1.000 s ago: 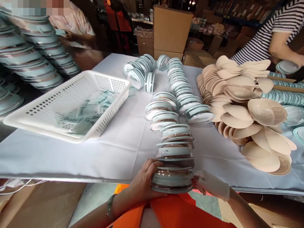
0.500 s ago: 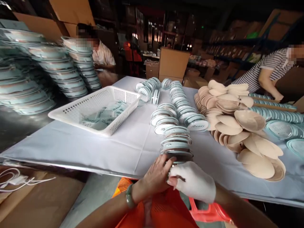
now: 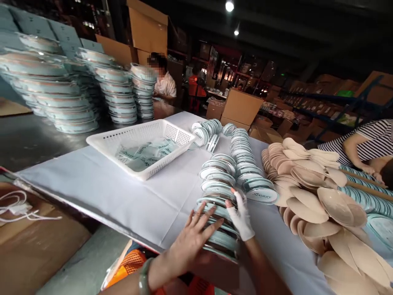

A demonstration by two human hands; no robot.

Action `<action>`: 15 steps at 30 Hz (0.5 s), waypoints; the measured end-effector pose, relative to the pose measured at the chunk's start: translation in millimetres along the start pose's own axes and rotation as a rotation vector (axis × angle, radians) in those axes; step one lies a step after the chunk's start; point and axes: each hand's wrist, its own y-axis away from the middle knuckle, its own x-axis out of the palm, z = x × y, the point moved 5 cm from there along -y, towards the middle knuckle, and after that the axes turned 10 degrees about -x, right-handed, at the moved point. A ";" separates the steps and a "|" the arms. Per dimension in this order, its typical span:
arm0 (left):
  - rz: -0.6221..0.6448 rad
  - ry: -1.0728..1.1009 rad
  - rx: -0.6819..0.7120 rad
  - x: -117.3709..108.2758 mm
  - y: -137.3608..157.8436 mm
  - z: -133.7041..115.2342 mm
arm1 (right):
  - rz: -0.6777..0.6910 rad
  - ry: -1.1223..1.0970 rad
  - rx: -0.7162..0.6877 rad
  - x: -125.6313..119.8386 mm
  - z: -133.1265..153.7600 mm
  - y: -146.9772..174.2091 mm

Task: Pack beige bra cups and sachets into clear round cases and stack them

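Note:
A row of flat round packs [image 3: 219, 188] with pale blue-green and white labels runs toward me, standing on edge and leaning together. My left hand [image 3: 188, 241], bare with a bracelet at the wrist, rests on the near part of this row with fingers spread. On the row's right side is my right hand [image 3: 242, 217], in a white glove that leaves fingertips bare. Its thumb and forefinger are apart and touch the packs; its other fingers are partly hidden. Just beyond, a second row of packs [image 3: 242, 153] ends in one lettered "beauty".
A white perforated basket [image 3: 141, 177] holding flat lettered packets stands left on the pale tablecloth [image 3: 123, 213]. Beige oval pads [image 3: 307, 205] are heaped at right. Tall stacks of packs [image 3: 69, 102] stand at far left. A striped-sleeved co-worker [image 3: 365, 143] handles packs at right.
My hands, close together at the row's near end before, have moved apart and now lie over its two sides. The row reaches nearer to me. The view has shifted too.

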 end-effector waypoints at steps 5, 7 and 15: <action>-0.078 0.055 -0.008 -25.9 -10.5 47.4 | -0.039 0.145 -0.128 19.3 22.4 -27.6; -0.057 0.068 -0.014 -37.0 -19.1 60.0 | -0.136 0.145 -0.170 11.5 17.5 -50.2; -0.448 0.525 -0.387 -23.6 42.2 80.2 | 0.129 0.153 0.044 7.5 -38.9 -228.6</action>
